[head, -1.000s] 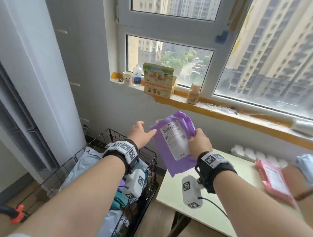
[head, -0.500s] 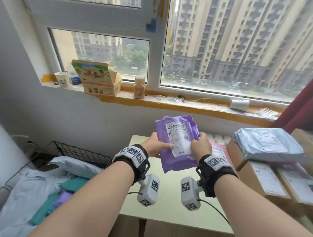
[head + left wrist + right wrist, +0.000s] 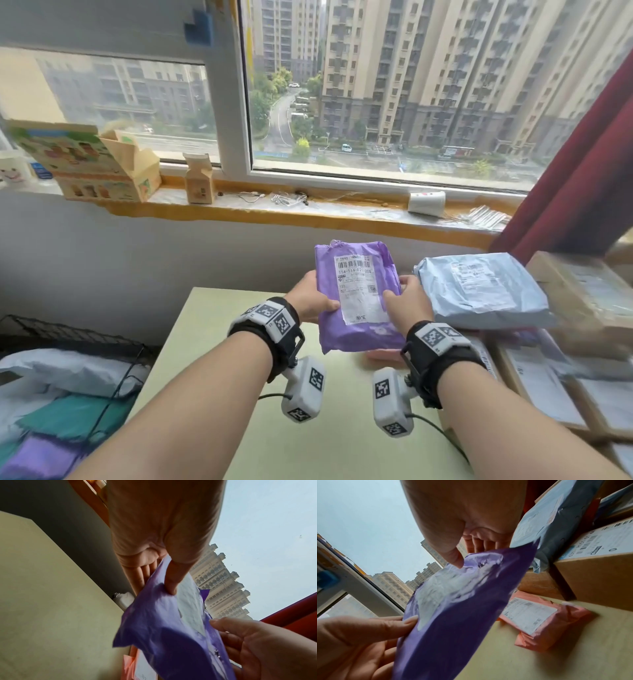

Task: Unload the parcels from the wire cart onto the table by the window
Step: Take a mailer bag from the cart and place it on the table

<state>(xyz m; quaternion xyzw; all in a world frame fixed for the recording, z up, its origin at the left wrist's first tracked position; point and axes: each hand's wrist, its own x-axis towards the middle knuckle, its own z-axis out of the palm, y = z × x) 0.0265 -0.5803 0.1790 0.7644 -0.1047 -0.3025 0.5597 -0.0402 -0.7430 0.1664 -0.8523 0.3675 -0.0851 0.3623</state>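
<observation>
The pink parcel [image 3: 383, 354] lay mostly hidden under the purple parcel [image 3: 358, 294]. The cart [image 3: 68, 334] was cut off at the left edge. Boxes [image 3: 582, 308] at the table's right edge were blurred, their labels unreadable.

Purple parcel [image 3: 356, 298]: glossy crinkled plastic w/ matt paper label [image 3: 359, 291].

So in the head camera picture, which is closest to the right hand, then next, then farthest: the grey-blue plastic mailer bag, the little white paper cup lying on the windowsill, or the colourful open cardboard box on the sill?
1. Grey-blue plastic mailer bag: just right of the right hand, on the boxes.
2. Little white paper cup: on its side on the sill, above.
3. Colourful open cardboard box: far left end of the sill.
</observation>
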